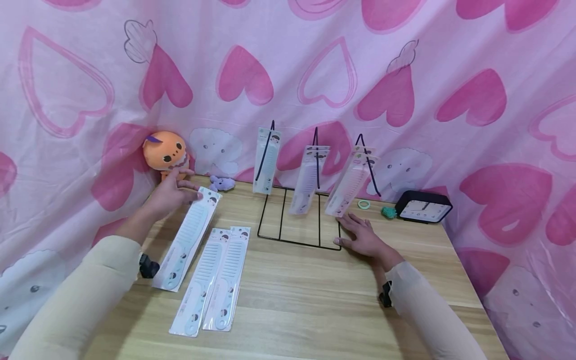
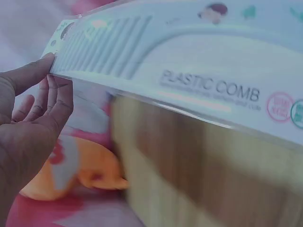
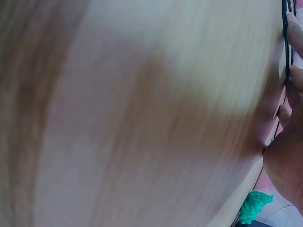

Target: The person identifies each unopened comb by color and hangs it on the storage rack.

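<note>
My left hand (image 1: pixel 168 196) pinches the top end of a packaged plastic comb (image 1: pixel 191 235), tilted up off the table at the left. In the left wrist view, the thumb of my left hand (image 2: pixel 33 109) is at the edge of the pack, which reads "PLASTIC COMB" (image 2: pixel 189 71). Two more packaged combs (image 1: pixel 202 285) (image 1: pixel 229 277) lie side by side on the table. My right hand (image 1: pixel 365 239) rests with fingers spread at the right side of a black wire rack (image 1: pixel 299 242). From its hooks hang a bluish comb pack (image 1: pixel 267 162), purple packs (image 1: pixel 308 177) and pink packs (image 1: pixel 353 182).
An orange plush toy (image 1: pixel 164 152) and a small purple toy (image 1: pixel 222 183) sit at the back left. A green ring (image 1: pixel 364 204), a green lump (image 1: pixel 388 212) and a black clock (image 1: pixel 424 207) stand at the back right. A heart-print curtain (image 1: pixel 288 65) hangs behind the wooden table (image 1: pixel 315 305).
</note>
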A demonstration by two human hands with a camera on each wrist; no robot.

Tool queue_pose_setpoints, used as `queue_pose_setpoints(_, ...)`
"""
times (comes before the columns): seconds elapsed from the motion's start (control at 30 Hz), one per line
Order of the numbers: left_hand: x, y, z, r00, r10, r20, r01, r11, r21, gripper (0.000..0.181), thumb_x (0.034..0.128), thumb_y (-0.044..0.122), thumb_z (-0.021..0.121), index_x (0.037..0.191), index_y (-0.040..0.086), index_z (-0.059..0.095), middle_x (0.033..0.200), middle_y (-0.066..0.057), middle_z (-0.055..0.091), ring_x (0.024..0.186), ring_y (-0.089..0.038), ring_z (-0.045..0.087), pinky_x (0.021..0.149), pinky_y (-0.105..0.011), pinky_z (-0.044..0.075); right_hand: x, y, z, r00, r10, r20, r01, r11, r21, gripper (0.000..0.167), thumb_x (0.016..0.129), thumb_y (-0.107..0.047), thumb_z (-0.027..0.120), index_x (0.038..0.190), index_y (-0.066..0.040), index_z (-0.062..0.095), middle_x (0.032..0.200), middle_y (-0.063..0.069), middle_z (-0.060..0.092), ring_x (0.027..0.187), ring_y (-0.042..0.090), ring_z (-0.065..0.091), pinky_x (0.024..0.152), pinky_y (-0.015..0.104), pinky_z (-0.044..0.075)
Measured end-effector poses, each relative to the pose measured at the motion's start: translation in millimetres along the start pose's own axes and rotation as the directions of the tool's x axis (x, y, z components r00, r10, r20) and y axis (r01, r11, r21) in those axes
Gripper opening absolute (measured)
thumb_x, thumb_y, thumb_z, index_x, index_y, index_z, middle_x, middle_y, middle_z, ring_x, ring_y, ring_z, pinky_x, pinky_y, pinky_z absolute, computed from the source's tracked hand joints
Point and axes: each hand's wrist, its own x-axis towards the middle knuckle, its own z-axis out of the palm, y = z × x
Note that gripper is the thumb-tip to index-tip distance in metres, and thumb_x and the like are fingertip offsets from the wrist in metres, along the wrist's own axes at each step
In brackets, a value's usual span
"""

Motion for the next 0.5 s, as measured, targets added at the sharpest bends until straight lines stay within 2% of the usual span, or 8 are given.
queue_pose_setpoints(0.1,-10.2,17.1,-1.8,0.997,0.064,-0.040,-0.067,0.995,-0.076,0.061,0.1031,0.001,0.075,0.149,0.015,0.038,0.120,-0.006,0.071,0.096,-0.005,0.074,0.086,-0.023,0.067,-0.3,-1.1,1.0,1.000,0.007,0.010,-0.007,1.000,0.001,0.091,0.105,-0.060,0.069,0.176,-0.019,0.031,0.185,0.018,0.022,0.173,0.046,0.008,0.135,0.077,-0.006)
queue_pose_setpoints(0.23,-24.9,44.4,-2.5,0.984,0.160,-0.079,-0.172,0.967,-0.186,0.051,0.1007,-0.001,0.078,0.129,0.025,0.044,0.104,0.006,0.073,0.093,-0.005,0.075,0.082,-0.023,0.068,-1.5,-1.0,1.6,1.000,0.008,0.012,-0.008,1.000,0.010,0.091,0.105,-0.059,0.070,0.176,-0.020,0.030,0.185,0.017,0.023,0.173,0.046,0.008,0.135,0.076,-0.007)
queue_pose_setpoints(0.27,-28.1,51.5,-1.5,0.980,0.177,-0.090,-0.192,0.960,-0.202,0.050,0.1001,-0.001,0.079,0.127,0.023,0.045,0.102,0.007,0.074,0.093,-0.005,0.075,0.082,-0.022,0.068,-2.0,-0.6,1.4,1.000,0.008,0.012,-0.008,1.000,0.014,0.091,0.105,-0.059,0.070,0.176,-0.020,0.030,0.185,0.017,0.022,0.173,0.046,0.007,0.135,0.076,-0.007)
queue_pose_setpoints(0.4,-41.9,79.5,8.5,0.958,0.246,-0.146,-0.280,0.910,-0.305,0.048,0.0964,-0.008,0.079,0.120,0.018,0.047,0.096,0.008,0.078,0.092,-0.005,0.077,0.081,-0.021,0.067,-2.9,-0.1,-0.6,1.000,0.007,0.012,-0.008,1.000,0.021,0.091,0.105,-0.058,0.071,0.177,-0.021,0.030,0.185,0.016,0.023,0.173,0.045,0.007,0.135,0.076,-0.007)
queue_pose_setpoints(0.5,-51.5,96.4,21.3,0.931,0.308,-0.195,-0.360,0.861,-0.358,0.047,0.0951,-0.012,0.079,0.114,0.016,0.047,0.095,0.008,0.081,0.091,-0.004,0.079,0.082,-0.018,0.066,-1.4,0.1,-1.7,1.000,0.006,0.016,-0.007,1.000,0.017,0.091,0.105,-0.059,0.070,0.177,-0.022,0.029,0.185,0.015,0.022,0.174,0.044,0.007,0.136,0.076,-0.007)
